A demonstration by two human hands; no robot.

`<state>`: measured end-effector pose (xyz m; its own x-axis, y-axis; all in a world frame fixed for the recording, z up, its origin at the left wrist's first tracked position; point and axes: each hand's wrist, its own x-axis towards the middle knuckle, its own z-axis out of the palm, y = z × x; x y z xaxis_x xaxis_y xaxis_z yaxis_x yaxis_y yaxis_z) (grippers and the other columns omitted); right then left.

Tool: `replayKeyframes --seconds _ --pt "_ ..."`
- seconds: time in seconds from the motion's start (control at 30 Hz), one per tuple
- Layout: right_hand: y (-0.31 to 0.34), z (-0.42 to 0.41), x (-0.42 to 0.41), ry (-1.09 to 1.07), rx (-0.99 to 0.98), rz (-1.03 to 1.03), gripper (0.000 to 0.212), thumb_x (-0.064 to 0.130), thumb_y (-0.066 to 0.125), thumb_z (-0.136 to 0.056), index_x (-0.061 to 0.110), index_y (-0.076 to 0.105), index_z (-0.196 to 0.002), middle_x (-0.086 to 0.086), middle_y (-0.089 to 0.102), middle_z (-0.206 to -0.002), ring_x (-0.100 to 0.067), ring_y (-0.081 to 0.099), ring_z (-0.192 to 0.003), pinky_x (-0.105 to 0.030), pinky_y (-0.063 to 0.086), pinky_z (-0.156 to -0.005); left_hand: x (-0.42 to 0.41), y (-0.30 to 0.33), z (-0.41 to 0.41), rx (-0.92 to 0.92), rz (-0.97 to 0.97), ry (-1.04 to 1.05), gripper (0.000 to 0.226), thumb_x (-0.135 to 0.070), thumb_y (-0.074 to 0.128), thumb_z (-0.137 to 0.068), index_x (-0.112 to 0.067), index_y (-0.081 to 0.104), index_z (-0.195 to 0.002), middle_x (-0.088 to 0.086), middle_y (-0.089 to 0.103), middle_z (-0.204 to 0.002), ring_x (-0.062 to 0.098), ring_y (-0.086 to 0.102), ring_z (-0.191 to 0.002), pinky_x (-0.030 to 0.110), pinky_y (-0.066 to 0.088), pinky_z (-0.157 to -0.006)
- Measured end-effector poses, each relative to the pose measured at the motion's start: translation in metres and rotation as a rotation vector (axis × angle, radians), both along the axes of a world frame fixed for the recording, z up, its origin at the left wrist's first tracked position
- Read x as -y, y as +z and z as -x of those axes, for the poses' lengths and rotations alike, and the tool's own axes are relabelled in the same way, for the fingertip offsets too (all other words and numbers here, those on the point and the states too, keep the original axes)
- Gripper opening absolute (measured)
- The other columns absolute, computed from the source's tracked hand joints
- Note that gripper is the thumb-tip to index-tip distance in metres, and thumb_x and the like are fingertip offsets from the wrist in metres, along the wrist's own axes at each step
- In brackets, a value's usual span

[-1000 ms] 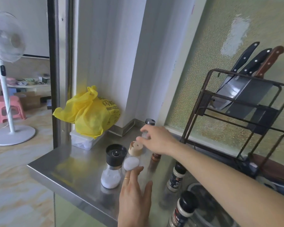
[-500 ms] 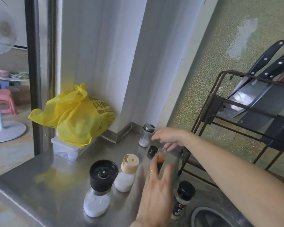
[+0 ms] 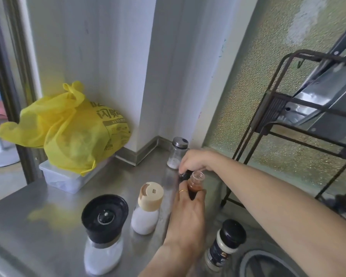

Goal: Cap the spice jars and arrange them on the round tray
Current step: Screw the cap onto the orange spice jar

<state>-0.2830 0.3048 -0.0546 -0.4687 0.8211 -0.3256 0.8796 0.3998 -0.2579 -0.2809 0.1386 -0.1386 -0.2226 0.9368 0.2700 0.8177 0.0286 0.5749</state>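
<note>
A single head-worn camera looks forward and steeply down from close above the brushed stainless-steel counter (image 3: 48,212), facing its back corner where the white wall panels (image 3: 112,62) meet the green textured glass pane (image 3: 268,108); the counter's left edge lies at frame left, with no second view to share it

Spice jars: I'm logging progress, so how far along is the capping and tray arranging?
Early. Four containers on the counter already wear caps. In hand: the left hand grips the uncapped red spice jar; the right hand is on its black cap. Left: cap it, then move every jar to the round tray, which none visibly stands on.
</note>
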Motion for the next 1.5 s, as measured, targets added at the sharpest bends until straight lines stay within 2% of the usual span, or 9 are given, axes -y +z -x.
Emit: replayKeyframes --seconds 0.13,0.23,0.37,0.57,0.77,0.9,1.2,1.37,1.5 --pt "0.027 -0.016 0.022 0.07 -0.024 -0.151 0.036 0.013 0.083 -0.079 0.015 0.078 -0.114 0.0 0.07 -0.103 -0.019 0.067 -0.099 -0.022 0.05 -0.079 0.013 0.012 -0.003 -0.008 -0.083 0.028 0.069 0.006 0.049 -0.078 -0.024 0.051 -0.141 0.01 0.03 -0.148 0.029 0.048 -0.117 0.03 0.044 -0.098" --pt "0.052 -0.031 0.046 -0.006 -0.284 -0.174 0.041 0.006 0.087 -0.072 0.016 0.072 -0.11 -0.008 0.07 -0.111 -0.023 0.067 -0.096 -0.032 0.056 -0.086 0.034 0.024 -0.003 -0.014 -0.16 0.051 0.059 -0.001 0.049 -0.084 -0.024 0.054 -0.138 0.008 0.033 -0.146 0.029 0.047 -0.116 0.028 0.041 -0.099" --pt "0.09 -0.051 0.097 -0.028 -0.609 -0.033 0.038 0.002 0.087 -0.072 0.009 0.061 -0.1 -0.016 0.069 -0.094 -0.025 0.067 -0.073 -0.045 0.062 -0.08 0.069 0.032 -0.006 -0.035 -0.218 0.057 0.054 -0.004 0.045 -0.085 -0.023 0.056 -0.135 0.011 0.034 -0.15 0.031 0.049 -0.117 0.031 0.045 -0.101" --pt "0.116 -0.082 0.166 0.101 -0.64 -0.116 0.037 0.022 0.094 -0.064 0.021 0.066 -0.086 -0.002 0.07 -0.085 -0.01 0.061 -0.067 -0.027 0.048 -0.069 0.12 0.037 -0.01 -0.05 -0.377 0.054 0.049 -0.001 0.061 -0.082 -0.027 0.063 -0.123 0.009 0.051 -0.134 0.028 0.059 -0.105 0.031 0.055 -0.082" --pt "0.108 -0.103 0.214 0.309 -0.455 -0.06 0.048 0.001 0.084 -0.072 0.026 0.074 -0.111 -0.008 0.075 -0.107 -0.027 0.075 -0.095 -0.039 0.058 -0.094 0.161 0.021 -0.001 -0.058 -0.393 -0.007 0.04 -0.002 0.075 -0.082 -0.025 0.07 -0.115 0.009 0.056 -0.126 0.03 0.063 -0.096 0.037 0.059 -0.075" --pt "0.097 -0.106 0.235 0.408 -0.268 -0.13 0.048 -0.003 0.077 -0.075 0.022 0.075 -0.116 -0.004 0.077 -0.106 -0.024 0.074 -0.099 -0.034 0.06 -0.09 0.173 -0.002 0.006 -0.047 -0.403 -0.114 0.033 -0.008 0.062 -0.091 -0.026 0.065 -0.118 0.004 0.048 -0.129 0.029 0.061 -0.092 0.036 0.056 -0.074" --pt "0.078 -0.114 0.247 0.403 -0.044 -0.327 0.032 0.044 0.081 -0.078 0.024 0.079 -0.103 0.005 0.078 -0.09 -0.013 0.07 -0.081 -0.025 0.053 -0.068 0.172 -0.025 0.005 -0.103 -0.354 -0.225 0.033 -0.013 0.039 -0.091 -0.031 0.053 -0.116 -0.004 0.034 -0.134 0.011 0.043 -0.082 0.02 0.031 -0.066" --pt "0.078 -0.117 0.243 0.441 -0.029 -0.232 0.05 0.043 0.083 -0.075 0.033 0.066 -0.121 0.011 0.073 -0.105 0.002 0.062 -0.075 -0.021 0.045 -0.067 0.172 -0.027 0.005 -0.065 -0.316 -0.232 0.044 0.003 0.052 -0.09 -0.032 0.051 -0.116 -0.005 0.033 -0.135 0.018 0.052 -0.089 0.022 0.036 -0.071" --pt "0.077 -0.114 0.239 0.411 0.016 -0.324 0.044 0.057 0.076 -0.075 0.023 0.074 -0.104 0.0 0.078 -0.092 -0.014 0.068 -0.077 -0.033 0.054 -0.069 0.17 -0.031 0.006 -0.045 -0.307 -0.214 0.041 -0.004 0.051 -0.093 -0.038 0.047 -0.116 -0.009 0.03 -0.138 0.018 0.054 -0.095 0.028 0.045 -0.073"
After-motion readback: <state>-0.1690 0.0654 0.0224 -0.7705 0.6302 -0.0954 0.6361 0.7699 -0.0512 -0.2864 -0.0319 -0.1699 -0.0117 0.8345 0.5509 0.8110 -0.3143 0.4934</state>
